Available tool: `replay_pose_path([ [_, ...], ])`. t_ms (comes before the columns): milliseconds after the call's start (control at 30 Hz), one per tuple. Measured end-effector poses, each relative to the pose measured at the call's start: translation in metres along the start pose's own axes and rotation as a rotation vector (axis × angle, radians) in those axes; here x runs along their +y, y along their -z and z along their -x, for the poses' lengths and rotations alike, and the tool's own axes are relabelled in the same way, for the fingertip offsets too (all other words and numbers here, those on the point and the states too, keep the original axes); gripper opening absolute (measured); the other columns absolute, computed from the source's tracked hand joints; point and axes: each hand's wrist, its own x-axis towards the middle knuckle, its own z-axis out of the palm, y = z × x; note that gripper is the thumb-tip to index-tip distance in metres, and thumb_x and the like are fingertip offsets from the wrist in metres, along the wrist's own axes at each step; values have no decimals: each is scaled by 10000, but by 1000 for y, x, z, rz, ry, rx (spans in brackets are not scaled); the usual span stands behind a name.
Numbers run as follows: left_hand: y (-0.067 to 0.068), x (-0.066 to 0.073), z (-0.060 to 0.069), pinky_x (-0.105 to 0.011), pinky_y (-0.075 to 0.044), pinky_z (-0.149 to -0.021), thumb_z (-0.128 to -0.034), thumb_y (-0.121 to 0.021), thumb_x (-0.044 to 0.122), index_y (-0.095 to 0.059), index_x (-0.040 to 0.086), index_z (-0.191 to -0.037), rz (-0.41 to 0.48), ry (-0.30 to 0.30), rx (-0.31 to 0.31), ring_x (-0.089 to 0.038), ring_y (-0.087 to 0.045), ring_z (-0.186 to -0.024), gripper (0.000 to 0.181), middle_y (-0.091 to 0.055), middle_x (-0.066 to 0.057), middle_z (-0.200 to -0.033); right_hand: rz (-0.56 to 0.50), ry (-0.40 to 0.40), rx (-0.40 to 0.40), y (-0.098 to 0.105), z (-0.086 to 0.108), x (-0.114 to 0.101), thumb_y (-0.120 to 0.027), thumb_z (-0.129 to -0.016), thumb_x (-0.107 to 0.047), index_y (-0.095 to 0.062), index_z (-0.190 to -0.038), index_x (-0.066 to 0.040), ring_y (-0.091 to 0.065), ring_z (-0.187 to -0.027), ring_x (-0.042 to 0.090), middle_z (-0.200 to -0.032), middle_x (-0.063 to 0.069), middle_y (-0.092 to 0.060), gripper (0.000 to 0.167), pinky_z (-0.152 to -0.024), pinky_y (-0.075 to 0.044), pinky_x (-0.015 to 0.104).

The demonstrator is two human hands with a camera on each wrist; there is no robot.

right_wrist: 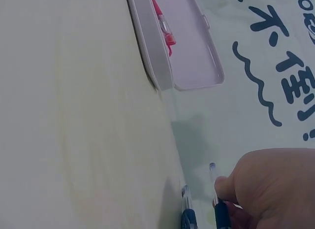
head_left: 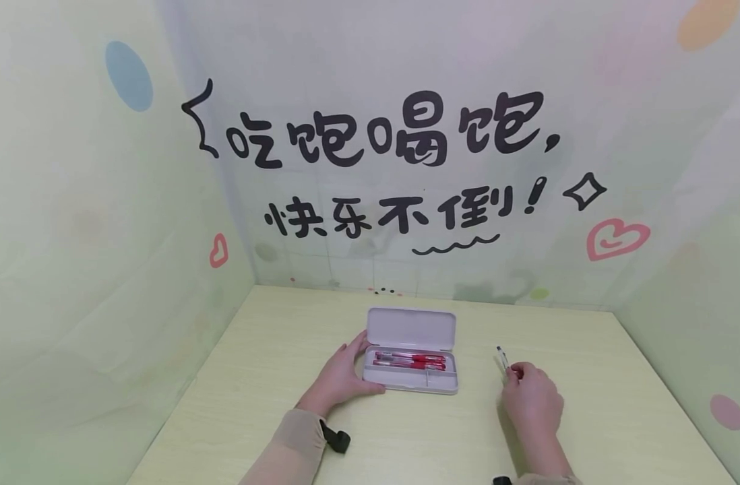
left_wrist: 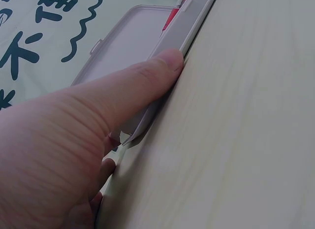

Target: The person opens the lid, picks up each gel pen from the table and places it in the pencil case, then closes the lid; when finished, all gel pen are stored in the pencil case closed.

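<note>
An open pale lilac pencil case [head_left: 412,389] stands on the table, its lid [head_left: 411,328] tilted up at the back. Red pens [head_left: 410,360] lie in its rear compartment. My left hand [head_left: 340,377] holds the case by its left end, thumb along the front wall and fingers round the back corner. To the right of the case, my right hand [head_left: 534,397] pinches a clear pen with a dark blue grip [right_wrist: 222,215]. A second dark blue pen [right_wrist: 188,216] shows beside it in the right wrist view; whether the hand also holds that one, I cannot tell.
The pale wooden table [head_left: 273,337] meets a printed fabric backdrop [head_left: 406,60] behind the case. Similar fabric walls rise at the left [head_left: 73,236] and right [head_left: 697,289]. A black strap [head_left: 336,438] hangs at the left cuff.
</note>
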Motion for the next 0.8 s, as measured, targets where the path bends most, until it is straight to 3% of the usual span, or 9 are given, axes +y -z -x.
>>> replay_pose_path([
  [100,0,0,0,-541,-222,-1439,-695,-1021,549,-277,207,-1758,3,2,0,-300,-441,-1637,1342,-577,56,-1672,3,56,8,-4,0,-10,-597,-1085,-209,-719,-1268,-18,-699,-1057,483,-1196,265,-753,291,-834,-511,588],
  [267,0,0,0,-546,-223,-1438,-696,-1020,550,-278,210,-1758,4,-2,1,-305,-445,-1634,1339,-580,55,-1669,16,162,28,-10,0,-32,-637,-1078,-189,-735,-1229,-30,-679,-1070,479,-1169,232,-753,239,-873,-511,616],
  [800,0,1,0,-559,-227,-1433,-692,-1024,550,-277,208,-1758,-5,13,-3,-325,-438,-1637,1346,-581,48,-1669,105,509,30,-49,5,-96,-769,-1007,-128,-761,-1070,-150,-645,-1054,360,-1117,99,-765,67,-895,-560,561],
])
